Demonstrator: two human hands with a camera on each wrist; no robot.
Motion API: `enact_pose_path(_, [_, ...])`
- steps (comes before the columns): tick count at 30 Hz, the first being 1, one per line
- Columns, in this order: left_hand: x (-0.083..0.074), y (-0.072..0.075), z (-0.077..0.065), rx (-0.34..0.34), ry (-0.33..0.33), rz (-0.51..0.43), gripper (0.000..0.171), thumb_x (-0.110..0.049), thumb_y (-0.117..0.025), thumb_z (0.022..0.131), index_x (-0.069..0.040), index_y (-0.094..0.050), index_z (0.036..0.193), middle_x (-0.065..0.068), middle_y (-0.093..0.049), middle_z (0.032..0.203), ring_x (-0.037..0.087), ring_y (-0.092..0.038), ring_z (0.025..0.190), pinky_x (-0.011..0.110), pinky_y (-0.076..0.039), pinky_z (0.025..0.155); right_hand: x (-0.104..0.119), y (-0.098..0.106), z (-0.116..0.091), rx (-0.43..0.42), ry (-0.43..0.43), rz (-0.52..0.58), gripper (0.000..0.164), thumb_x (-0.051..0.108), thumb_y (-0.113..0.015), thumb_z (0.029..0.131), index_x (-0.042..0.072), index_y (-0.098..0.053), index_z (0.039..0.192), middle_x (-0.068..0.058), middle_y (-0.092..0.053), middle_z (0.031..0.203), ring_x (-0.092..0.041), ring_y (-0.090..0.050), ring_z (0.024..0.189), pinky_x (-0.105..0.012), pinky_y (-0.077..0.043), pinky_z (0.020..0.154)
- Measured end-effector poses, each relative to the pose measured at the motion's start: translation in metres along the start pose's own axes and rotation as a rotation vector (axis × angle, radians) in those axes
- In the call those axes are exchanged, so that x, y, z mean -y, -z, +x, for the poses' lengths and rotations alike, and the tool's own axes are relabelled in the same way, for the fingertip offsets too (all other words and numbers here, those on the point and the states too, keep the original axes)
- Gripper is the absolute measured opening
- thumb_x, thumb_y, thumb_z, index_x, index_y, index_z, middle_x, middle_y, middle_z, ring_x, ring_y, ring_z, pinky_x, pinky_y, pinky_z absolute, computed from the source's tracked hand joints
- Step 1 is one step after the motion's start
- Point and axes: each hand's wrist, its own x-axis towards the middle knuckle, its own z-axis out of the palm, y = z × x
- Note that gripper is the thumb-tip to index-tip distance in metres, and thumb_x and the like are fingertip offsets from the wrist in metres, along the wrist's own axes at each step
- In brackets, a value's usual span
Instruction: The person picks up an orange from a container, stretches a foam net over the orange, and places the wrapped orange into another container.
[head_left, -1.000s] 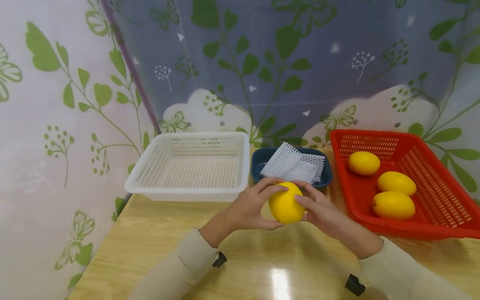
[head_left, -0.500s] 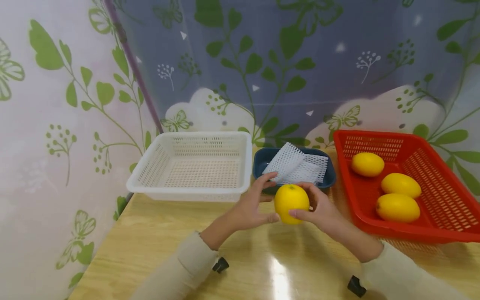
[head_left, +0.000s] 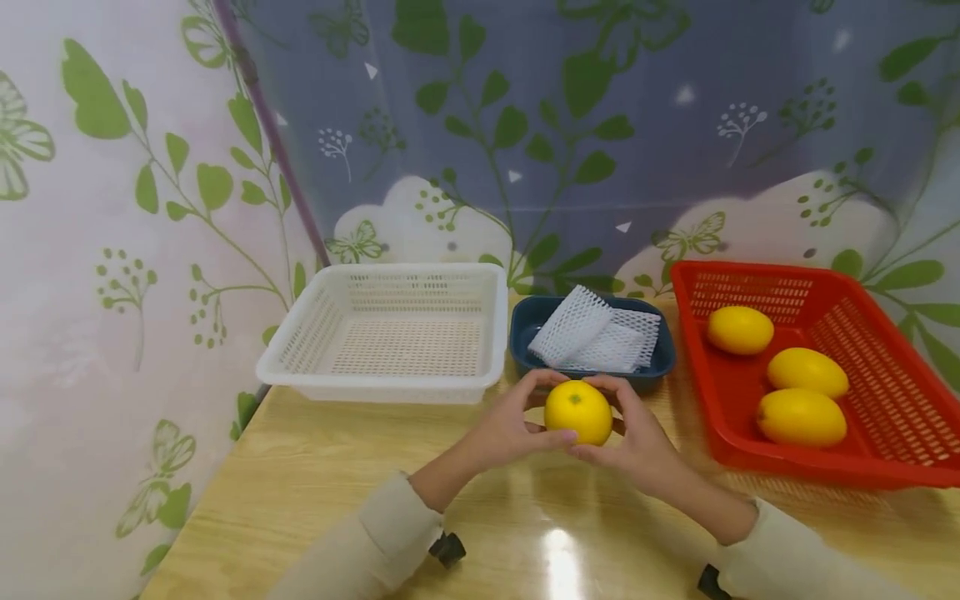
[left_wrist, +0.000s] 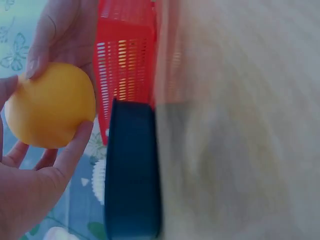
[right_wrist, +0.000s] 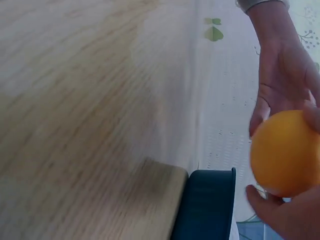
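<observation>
Both hands hold one smooth yellow lemon-like fruit (head_left: 578, 412) just above the wooden table, its small green stem scar facing up toward the head camera. The left hand (head_left: 507, 425) grips its left side, thumb low on the near face and fingers at the far side. From the right, the right hand (head_left: 637, 433) grips it the same way, and the two thumbs nearly meet. The left wrist view shows the fruit (left_wrist: 52, 105) between both hands. Right behind the hands stands a dark blue tray (head_left: 528, 313) with white foam net sleeves (head_left: 600, 337) lying in it.
At the left stands a white perforated basket (head_left: 382, 387); nothing shows inside it. A red basket (head_left: 705, 400) at the right contains three yellow fruits (head_left: 802, 417) of the same kind. A patterned curtain (head_left: 450, 125) hangs behind the table (head_left: 315, 483).
Half a second ago the left hand was off the fruit with its fingers spread; now it grips it again. The fruit has turned, its stem scar nearer the middle of view, and sits slightly lower.
</observation>
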Motion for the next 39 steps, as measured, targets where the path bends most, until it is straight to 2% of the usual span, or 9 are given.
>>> enact_pose_path(4, [0.004,-0.005,-0.001,-0.019,0.034,0.009,0.056,-0.015,-0.075,0.086,-0.013,-0.044,0.133,0.006,-0.049,0.134,0.030,-0.053,0.120,0.029,-0.055,0.084,-0.004,0.000,-0.003,0.035,-0.032,-0.049,0.073,0.015,-0.083,0.077,0.007,-0.038,0.135,-0.015,-0.050,0.134,-0.037,-0.048,0.121,-0.054,-0.048,0.094])
enact_pose_path(11, [0.016,-0.009,-0.002,-0.003,0.046,0.117,0.052,-0.020,-0.076,0.085,-0.012,-0.045,0.127,0.002,-0.051,0.130,0.023,-0.052,0.120,0.034,-0.044,0.102,-0.012,-0.004,-0.004,0.100,-0.095,-0.064,0.073,0.016,-0.084,0.076,0.006,-0.039,0.132,-0.016,-0.049,0.134,-0.039,-0.049,0.121,-0.051,-0.049,0.094])
enact_pose_path(16, [0.026,-0.014,-0.004,0.021,0.091,0.127,0.049,-0.021,-0.077,0.085,-0.014,-0.047,0.123,-0.001,-0.053,0.130,0.021,-0.054,0.118,0.029,-0.047,0.098,-0.019,-0.006,-0.008,0.130,-0.130,-0.074,0.075,0.022,-0.087,0.073,0.006,-0.041,0.129,-0.016,-0.050,0.132,-0.036,-0.052,0.117,-0.050,-0.050,0.094])
enact_pose_path(22, [0.032,-0.018,-0.005,0.044,0.069,0.104,0.047,-0.016,-0.077,0.084,-0.011,-0.048,0.120,0.002,-0.054,0.128,0.022,-0.054,0.117,0.028,-0.046,0.098,-0.025,-0.007,-0.009,0.160,-0.101,-0.083,0.074,0.024,-0.088,0.071,0.007,-0.043,0.127,-0.015,-0.052,0.128,-0.032,-0.054,0.113,-0.050,-0.049,0.094])
enact_pose_path(30, [0.032,-0.018,-0.003,0.079,0.086,0.102,0.049,-0.014,-0.076,0.085,-0.011,-0.045,0.122,0.003,-0.051,0.130,0.018,-0.058,0.110,0.023,-0.049,0.091,-0.026,-0.006,-0.008,0.199,-0.091,-0.110,0.077,0.027,-0.088,0.071,0.012,-0.039,0.129,-0.012,-0.050,0.129,-0.031,-0.055,0.112,-0.051,-0.048,0.095])
enact_pose_path(35, [0.030,-0.018,-0.004,0.079,0.094,0.122,0.051,-0.015,-0.077,0.085,-0.012,-0.045,0.124,0.002,-0.051,0.130,0.020,-0.056,0.114,0.022,-0.047,0.093,-0.028,-0.007,-0.010,0.198,-0.048,-0.109,0.075,0.027,-0.087,0.073,0.010,-0.039,0.128,-0.013,-0.051,0.127,-0.029,-0.055,0.110,-0.050,-0.049,0.094])
enact_pose_path(39, [0.029,-0.018,-0.003,0.073,0.079,0.144,0.054,-0.016,-0.077,0.084,-0.009,-0.044,0.126,0.004,-0.051,0.130,0.020,-0.051,0.119,0.022,-0.045,0.096,-0.029,-0.006,-0.011,0.195,-0.045,-0.135,0.079,0.029,-0.086,0.073,0.009,-0.038,0.132,-0.013,-0.051,0.128,-0.030,-0.054,0.112,-0.050,-0.048,0.095])
